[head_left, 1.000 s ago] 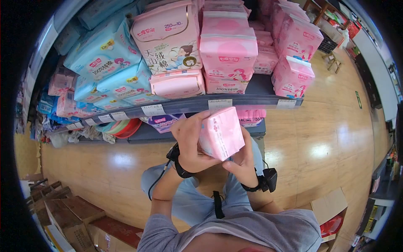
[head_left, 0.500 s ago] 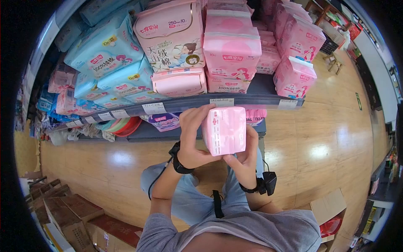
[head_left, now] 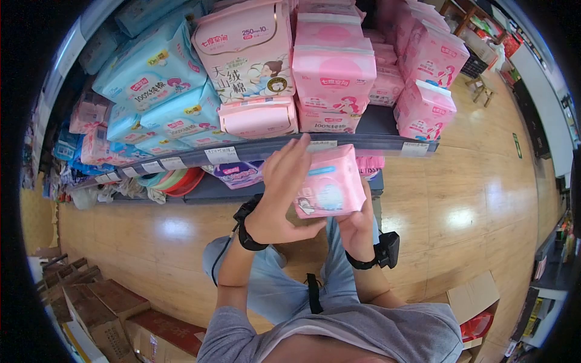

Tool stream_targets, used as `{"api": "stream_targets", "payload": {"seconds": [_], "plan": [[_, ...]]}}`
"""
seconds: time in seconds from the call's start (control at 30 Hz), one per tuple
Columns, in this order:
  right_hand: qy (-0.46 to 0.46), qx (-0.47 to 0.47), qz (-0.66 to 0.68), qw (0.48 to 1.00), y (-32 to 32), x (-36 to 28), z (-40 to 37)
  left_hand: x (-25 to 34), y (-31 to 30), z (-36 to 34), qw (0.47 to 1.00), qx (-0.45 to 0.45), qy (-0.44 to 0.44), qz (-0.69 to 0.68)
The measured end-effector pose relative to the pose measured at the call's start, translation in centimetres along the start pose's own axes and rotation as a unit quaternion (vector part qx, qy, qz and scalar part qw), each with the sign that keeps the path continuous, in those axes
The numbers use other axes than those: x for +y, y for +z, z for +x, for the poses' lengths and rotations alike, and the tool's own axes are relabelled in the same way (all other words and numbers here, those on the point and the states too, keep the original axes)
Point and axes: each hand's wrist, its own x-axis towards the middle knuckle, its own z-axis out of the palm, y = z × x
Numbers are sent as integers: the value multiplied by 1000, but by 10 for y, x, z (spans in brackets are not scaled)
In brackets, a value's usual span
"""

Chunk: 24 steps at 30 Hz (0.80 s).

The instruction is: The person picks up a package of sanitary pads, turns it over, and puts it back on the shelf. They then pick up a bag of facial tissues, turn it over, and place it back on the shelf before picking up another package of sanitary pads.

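A pink pack of sanitary pads [head_left: 331, 184] is held in front of the shelf, with its printed face turned up towards me. My right hand [head_left: 356, 233] grips the pack's lower right corner, thumb at the front and fingers along the side. Beside the pack's left edge is my left hand [head_left: 279, 196], fingers stretched out and thumb spread away below. Its fingers overlap the pack's left side in this view. Black bands with small devices circle both wrists.
Pink packs [head_left: 334, 72], blue packs [head_left: 151, 72] and a large cream-pink pack [head_left: 245, 51] stand on the shelf, above price tags [head_left: 220, 155]. Lower down are a purple pack [head_left: 239, 174] and basins [head_left: 184, 183]. Cardboard boxes [head_left: 103, 314] lie behind left; an open carton [head_left: 475, 299] sits behind right.
The pack has turned from its narrow side to its printed face. My left hand has loosened from its left side and spread its fingers; my right hand has kept hold.
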Motion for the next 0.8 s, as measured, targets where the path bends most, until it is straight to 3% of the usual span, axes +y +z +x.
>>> {"api": "stream_targets", "payload": {"seconds": [0.07,0.17,0.3,0.37,0.47,0.6,0.67,0.8], "plan": [[42,19,65,997,0,-3,-2,-1,1,-2,999,29,17,20],[68,22,107,992,1,-3,-4,0,6,-6,999,34,-33,-11],[62,22,136,989,-1,3,-4,-6,12,-7,995,40,-15,-94],[61,-9,114,992,-4,2,-3,-6,11,-7,993,35,-30,-111],[53,15,81,995,-5,7,-5,-7,10,-7,994,40,-27,-102],[27,8,32,999,-7,14,-4,-7,6,-8,978,71,-88,-178],[-53,30,-53,997,-4,12,2,-7,6,-8,971,77,-120,-189],[-80,9,-87,993,-5,5,8,-8,10,-8,936,98,-160,-298]]}}
